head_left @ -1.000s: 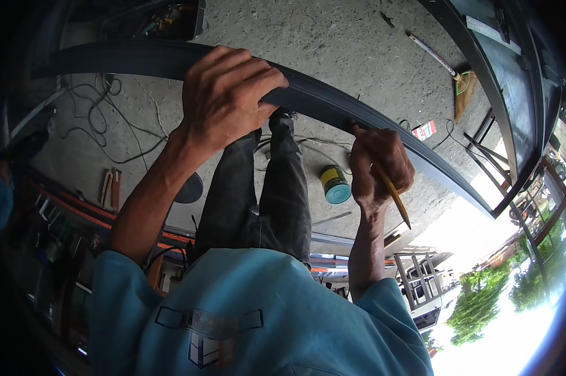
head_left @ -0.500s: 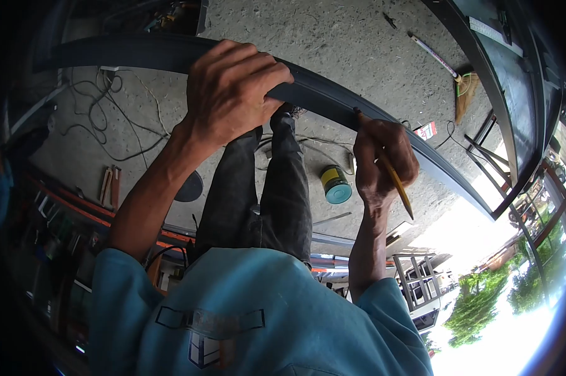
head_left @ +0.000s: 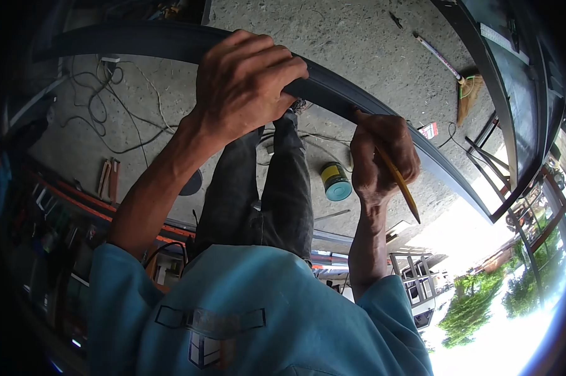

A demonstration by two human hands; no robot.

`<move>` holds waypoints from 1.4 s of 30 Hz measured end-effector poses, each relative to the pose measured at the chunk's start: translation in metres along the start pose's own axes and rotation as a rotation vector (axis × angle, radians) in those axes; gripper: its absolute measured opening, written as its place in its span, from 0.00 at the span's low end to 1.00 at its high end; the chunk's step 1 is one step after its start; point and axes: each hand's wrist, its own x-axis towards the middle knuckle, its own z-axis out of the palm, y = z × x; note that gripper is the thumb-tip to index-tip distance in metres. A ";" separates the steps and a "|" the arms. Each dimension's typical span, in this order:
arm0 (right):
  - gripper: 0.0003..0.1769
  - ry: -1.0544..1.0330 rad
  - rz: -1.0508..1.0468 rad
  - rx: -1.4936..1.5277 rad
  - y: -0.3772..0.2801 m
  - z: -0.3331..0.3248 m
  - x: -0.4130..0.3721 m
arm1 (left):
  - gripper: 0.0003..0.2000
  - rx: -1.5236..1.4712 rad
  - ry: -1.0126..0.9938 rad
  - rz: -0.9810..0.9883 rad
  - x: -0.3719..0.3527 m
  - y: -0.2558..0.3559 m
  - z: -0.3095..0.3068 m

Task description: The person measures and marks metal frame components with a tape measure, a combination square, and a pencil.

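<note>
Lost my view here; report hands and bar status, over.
Left hand clamped over dark metal bar. Right hand holds pencil, tip against bar. Nothing in the way at the tip.

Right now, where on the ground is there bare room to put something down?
The concrete floor is bare beyond the metal bar, across to the broom. On the left, cables crowd it; the tin sits by the right hand and its pencil; the left hand grips the bar.

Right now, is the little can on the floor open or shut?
Shut: a teal lid covers the top of the can.
</note>
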 end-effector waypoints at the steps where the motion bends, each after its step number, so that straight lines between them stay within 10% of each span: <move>1: 0.05 -0.002 0.000 -0.003 0.001 -0.003 -0.001 | 0.17 -0.003 0.011 0.003 -0.001 0.000 0.000; 42: 0.09 -0.056 -0.049 0.040 0.005 -0.002 -0.004 | 0.17 -0.024 0.013 0.002 0.000 0.000 0.000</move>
